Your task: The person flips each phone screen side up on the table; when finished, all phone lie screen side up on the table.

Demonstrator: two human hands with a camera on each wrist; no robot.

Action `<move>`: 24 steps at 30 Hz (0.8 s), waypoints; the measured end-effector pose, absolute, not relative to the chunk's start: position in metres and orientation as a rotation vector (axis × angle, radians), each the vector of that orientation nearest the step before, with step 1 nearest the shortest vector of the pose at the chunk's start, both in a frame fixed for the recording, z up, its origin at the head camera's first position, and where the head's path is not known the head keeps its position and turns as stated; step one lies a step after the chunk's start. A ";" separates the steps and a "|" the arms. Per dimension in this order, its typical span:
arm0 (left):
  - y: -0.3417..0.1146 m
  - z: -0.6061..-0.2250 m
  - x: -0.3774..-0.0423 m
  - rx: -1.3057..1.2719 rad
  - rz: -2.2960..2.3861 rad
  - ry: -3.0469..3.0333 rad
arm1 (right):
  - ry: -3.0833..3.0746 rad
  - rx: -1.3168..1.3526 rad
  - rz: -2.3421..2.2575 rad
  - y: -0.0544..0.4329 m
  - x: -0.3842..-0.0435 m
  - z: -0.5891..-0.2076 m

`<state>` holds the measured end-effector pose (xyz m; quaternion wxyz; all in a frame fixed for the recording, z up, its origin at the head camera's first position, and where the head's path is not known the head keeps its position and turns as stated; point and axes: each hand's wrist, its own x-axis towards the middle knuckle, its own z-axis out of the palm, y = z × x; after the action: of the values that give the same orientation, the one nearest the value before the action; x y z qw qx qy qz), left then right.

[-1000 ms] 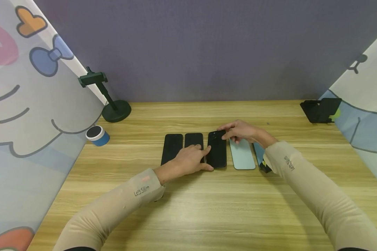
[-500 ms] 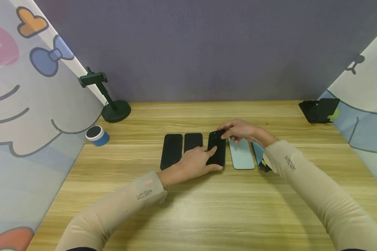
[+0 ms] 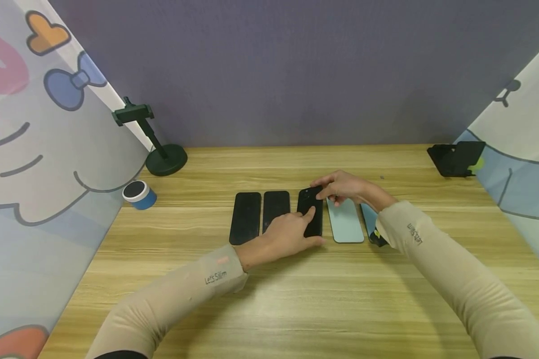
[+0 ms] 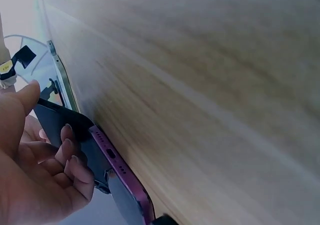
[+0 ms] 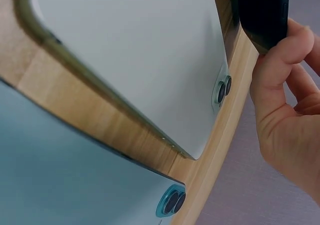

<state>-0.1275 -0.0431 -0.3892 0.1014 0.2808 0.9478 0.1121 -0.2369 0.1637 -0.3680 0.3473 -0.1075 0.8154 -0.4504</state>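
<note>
Left hand (image 3: pixel 289 235) has slid rightward along the black rectangular phone with rear camera (image 3: pixel 316 225); right hand (image 3: pixel 345 185) unchanged. Both forearms angle inward. Phone sits mid-row, between two plain dark phones (image 3: pixel 245 218) and pale mint (image 3: pixel 346 223) and blue phones (image 3: pixel 370 218). Beige right sleeve (image 3: pixel 431 249) partly blocks the blue one. Right pinches the far corner; left index lies straight across the back, thumb spread.

five phones (image 3: pixel 315 227) form a row on the desk (image 3: pixel 319 299); a phone stand (image 3: pixel 152 134) is behind left, a jar (image 3: pixel 139 195) before it, a second stand (image 3: pixel 457 158) behind right.
</note>
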 end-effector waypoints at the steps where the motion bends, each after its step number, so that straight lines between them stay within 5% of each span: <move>1: -0.043 -0.389 -0.127 0.832 0.336 2.799 | 2.115 -0.279 -1.168 0.163 -0.237 -0.368; 24: -0.059 -0.378 -0.130 0.868 0.666 2.561 | 2.090 -0.354 -1.289 0.167 -0.233 -0.371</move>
<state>-0.1297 -0.0586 -0.3779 0.1774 0.3067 0.9051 0.2352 -0.2331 0.1673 -0.3705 0.3246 -0.1352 0.7968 -0.4913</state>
